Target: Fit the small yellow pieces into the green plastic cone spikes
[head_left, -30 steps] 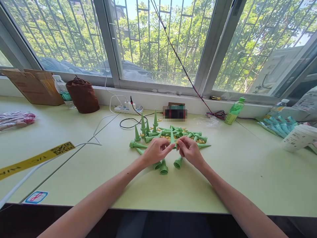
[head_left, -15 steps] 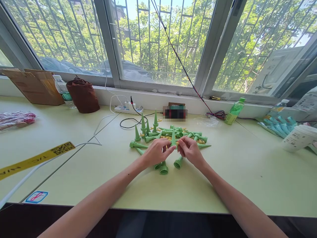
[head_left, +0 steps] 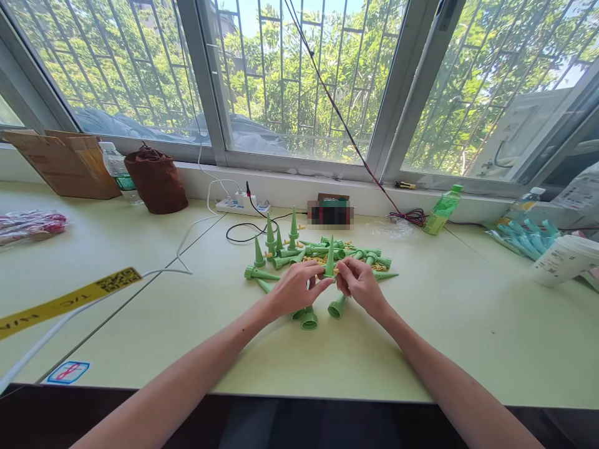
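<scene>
My left hand (head_left: 299, 288) is closed around the wide base of a green plastic watering spike (head_left: 330, 257), whose point is up. From the right, my right hand (head_left: 359, 284) pinches a small yellow valve (head_left: 337, 270) against the side of that spike. How deep the valve sits is hidden by my fingers. Behind my hands lies a pile of green spikes (head_left: 318, 250) with loose yellow valves (head_left: 378, 267) among them. Several spikes stand upright at the pile's left, such as a tall spike (head_left: 294, 226) with a yellow valve on its side. Closer to me, a spike (head_left: 309, 321) shows its threaded open end.
At the back are a power strip (head_left: 243, 204), a black cable (head_left: 229, 234) and a blurred-out device (head_left: 330, 213). A green bottle (head_left: 442, 211) and a white cup (head_left: 564, 260) stand right. Left are a brown pouch (head_left: 156, 181), a cardboard box (head_left: 70, 165) and a white cable (head_left: 175, 270).
The held spike has shifted slightly right and down and stands a little tilted to the right. Both hands keep their grip beside each other, with small finger movements at the valve.
</scene>
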A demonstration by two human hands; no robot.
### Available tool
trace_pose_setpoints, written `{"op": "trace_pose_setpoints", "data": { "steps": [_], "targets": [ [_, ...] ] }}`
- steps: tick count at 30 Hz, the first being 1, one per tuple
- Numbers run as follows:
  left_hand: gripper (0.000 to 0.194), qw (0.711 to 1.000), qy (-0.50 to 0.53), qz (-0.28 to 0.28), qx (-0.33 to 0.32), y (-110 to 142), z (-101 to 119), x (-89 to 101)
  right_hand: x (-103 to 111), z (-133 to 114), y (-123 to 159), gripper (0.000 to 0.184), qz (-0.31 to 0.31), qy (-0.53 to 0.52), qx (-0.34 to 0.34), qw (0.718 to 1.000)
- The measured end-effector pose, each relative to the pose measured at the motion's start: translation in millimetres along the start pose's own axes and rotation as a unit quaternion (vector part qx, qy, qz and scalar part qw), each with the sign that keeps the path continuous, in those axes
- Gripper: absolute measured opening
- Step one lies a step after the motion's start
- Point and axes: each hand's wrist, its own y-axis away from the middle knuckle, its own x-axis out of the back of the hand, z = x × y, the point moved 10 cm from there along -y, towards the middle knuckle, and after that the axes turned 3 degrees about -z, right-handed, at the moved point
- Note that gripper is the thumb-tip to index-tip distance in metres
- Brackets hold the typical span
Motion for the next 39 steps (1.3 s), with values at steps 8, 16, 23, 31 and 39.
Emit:
{"op": "trace_pose_setpoints", "data": {
  "steps": [8, 16, 23, 31, 39],
  "targets": [
    [0.029, 1.0, 0.009, 0.008, -0.009, 0.7, 0.0, 0.6, 0.2, -4.1, 0.5, 0.035, 0.002, 0.001, 0.0, 1.0],
    [0.024, 1.0, 0.015, 0.007, -0.018, 0.6, 0.6, 0.4, -0.1, -2.4, 0.6, 0.033, 0.0, -0.011, -0.005, 1.0],
    [0.022, 0.999, 0.019, 0.005, -0.031, 1.1, 1.9, 0.1, -0.6, -4.1, 0.3, 0.032, -0.001, -0.01, -0.015, 1.0],
    [0.022, 0.999, -0.007, 0.004, -0.048, 1.0, 4.5, 0.5, -1.8, -4.8, 0.7, 0.033, -0.005, -0.01, -0.022, 1.0],
    [0.025, 0.997, -0.033, 0.008, -0.073, 2.5, 8.6, 1.9, -2.0, -1.3, 0.7, 0.03, -0.016, -0.012, -0.03, 0.999]
  ]
}}
